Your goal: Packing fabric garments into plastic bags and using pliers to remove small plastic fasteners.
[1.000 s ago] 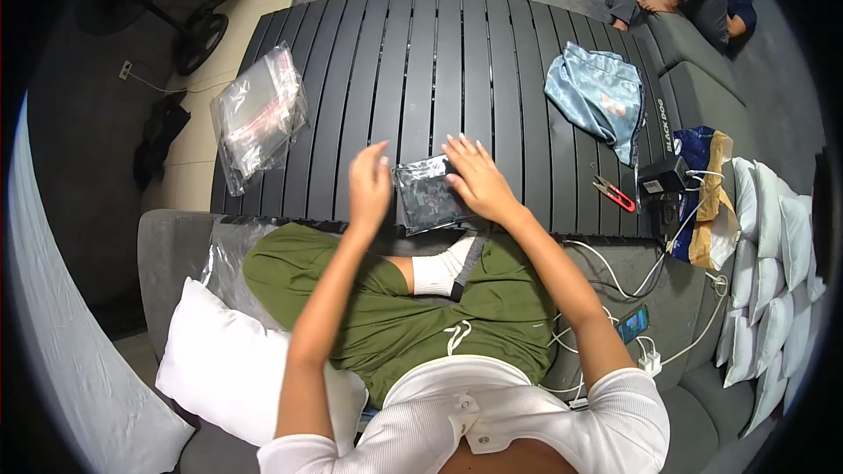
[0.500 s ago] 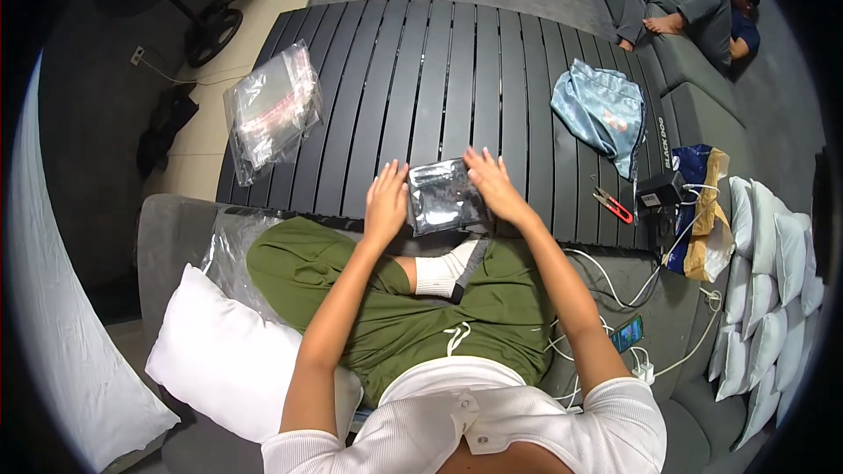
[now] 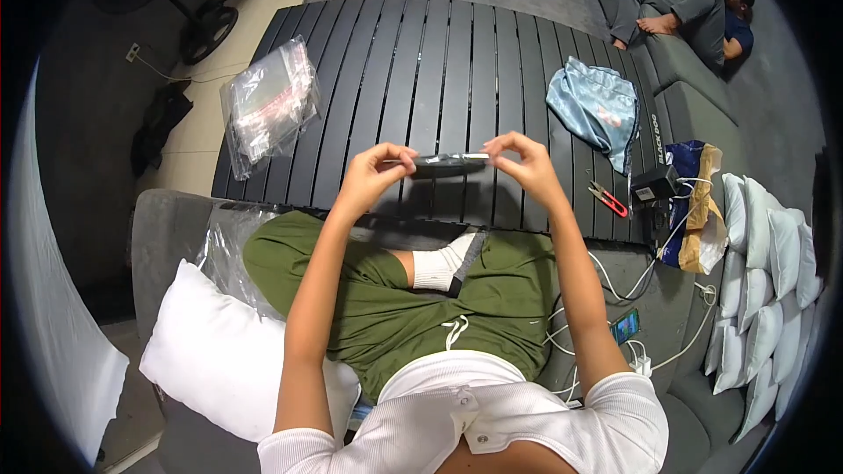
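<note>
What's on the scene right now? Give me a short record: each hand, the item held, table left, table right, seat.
Left hand: pinching one end of the dark packet
Right hand: pinching the other end
Held item: dark, shiny packet, seen edge-on, above the slatted table
Table left: clear plastic bags
Table right: light-blue cloth item, red-handled snips, black box
Seat: white pillow at left, phone at right
</note>
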Available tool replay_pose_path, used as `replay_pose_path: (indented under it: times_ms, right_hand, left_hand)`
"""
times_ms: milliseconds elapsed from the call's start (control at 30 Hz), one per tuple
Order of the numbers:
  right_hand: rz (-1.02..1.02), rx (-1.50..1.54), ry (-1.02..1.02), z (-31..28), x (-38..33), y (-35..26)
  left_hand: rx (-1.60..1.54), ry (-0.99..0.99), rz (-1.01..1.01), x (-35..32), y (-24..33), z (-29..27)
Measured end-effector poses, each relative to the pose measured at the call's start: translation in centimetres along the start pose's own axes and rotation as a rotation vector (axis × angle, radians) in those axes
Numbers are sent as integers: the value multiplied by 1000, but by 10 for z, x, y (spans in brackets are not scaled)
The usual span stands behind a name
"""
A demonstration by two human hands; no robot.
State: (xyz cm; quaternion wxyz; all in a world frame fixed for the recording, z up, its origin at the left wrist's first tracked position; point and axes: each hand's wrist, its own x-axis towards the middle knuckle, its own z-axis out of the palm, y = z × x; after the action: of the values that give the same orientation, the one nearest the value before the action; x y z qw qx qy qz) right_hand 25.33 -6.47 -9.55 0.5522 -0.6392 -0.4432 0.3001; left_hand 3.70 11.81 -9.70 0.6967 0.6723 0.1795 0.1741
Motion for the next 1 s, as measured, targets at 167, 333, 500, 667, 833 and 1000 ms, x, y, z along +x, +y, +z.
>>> replay_pose_path:
  times_ms: [167,333,500,667,833,1000]
  right_hand:
    - [-98,-478,-230,-9,-50,-6]
    - [-50,-426,165,33,-64,19]
    - [-112,-784,286,99,-19,47]
    - [6,-1016,211,113,-15,69]
    - [65,-1049,199,113,-13,69]
    - [86,-1060,187,112,-10,68]
  left_hand:
    - [417,-212,97,-47,-3,6]
    - [473,206,148,-40,-45,30]
    - [987,301,272,15,-77,56]
    - [1146,261,155,17,-104,65]
    - [1260,269,126,18,-102,65]
    - [1274,274,107,21,-102,64]
